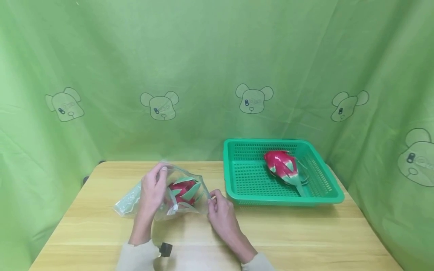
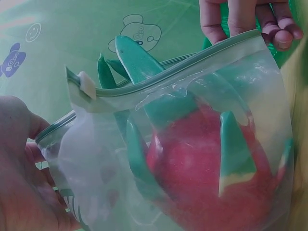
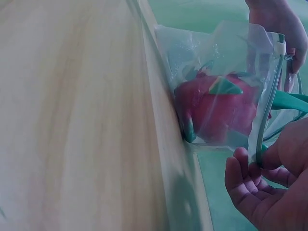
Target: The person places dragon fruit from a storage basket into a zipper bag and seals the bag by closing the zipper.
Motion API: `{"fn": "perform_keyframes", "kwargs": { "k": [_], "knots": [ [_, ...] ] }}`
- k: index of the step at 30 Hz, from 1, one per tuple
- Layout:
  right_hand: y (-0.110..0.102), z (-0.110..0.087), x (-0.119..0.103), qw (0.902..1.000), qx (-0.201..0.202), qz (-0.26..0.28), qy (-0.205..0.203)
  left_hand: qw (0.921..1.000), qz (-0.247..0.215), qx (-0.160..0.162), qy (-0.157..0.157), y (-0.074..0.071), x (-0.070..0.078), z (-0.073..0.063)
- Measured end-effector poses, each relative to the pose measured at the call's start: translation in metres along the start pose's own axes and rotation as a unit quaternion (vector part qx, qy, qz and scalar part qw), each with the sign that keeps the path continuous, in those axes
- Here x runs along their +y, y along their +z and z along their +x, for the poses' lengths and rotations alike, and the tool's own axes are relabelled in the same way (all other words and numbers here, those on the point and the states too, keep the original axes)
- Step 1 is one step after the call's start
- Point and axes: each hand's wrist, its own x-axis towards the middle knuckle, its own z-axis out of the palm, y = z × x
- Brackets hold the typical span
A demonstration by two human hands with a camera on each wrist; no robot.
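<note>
A clear zip bag (image 1: 129, 200) with a green zip edge is held above the table, its mouth spread apart. Inside it lies a red dragon fruit (image 2: 192, 159) with green leaf tips; one tip pokes out past the zip in the left wrist view. My left hand (image 1: 154, 188) grips one side of the bag's mouth, near the white slider (image 2: 87, 85). Between thumb and index finger, my right hand (image 1: 222, 214) pinches the opposite corner of the zip edge. The left hand's fingertips are partly hidden behind the bag.
To the right stands a green perforated basket (image 1: 234, 195) with another dragon fruit (image 1: 281, 165) in it. The wooden table (image 1: 305, 241) is backed by a green curtain (image 1: 203, 56) with bear-head prints. A small black block (image 1: 165, 249) sits by the left sleeve.
</note>
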Motion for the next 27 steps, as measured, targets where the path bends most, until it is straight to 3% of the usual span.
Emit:
{"fn": "perform_keyframes", "kwargs": {
  "k": [8,14,22,27],
  "knots": [
    [-0.0012,0.0003,0.0022,0.9999,0.005,-0.009,-0.011,1.0,-0.002,0.002,0.0,0.0009,0.0003,-0.0001],
    [0.0003,0.0004,-0.0001,0.9998,0.008,0.013,-0.012,1.0,-0.007,0.002,-0.005,0.0003,0.001,-0.0002],
    [-0.0022,0.0035,-0.0037,0.9995,0.013,0.027,-0.013,0.9998,-0.003,0.004,0.02,0.0041,0.0029,-0.0003],
    [-0.0033,0.0043,-0.005,0.9991,0.004,0.041,-0.014,0.9998,-0.001,0.007,0.019,0.005,0.0029,-0.0036]
  ]
}}
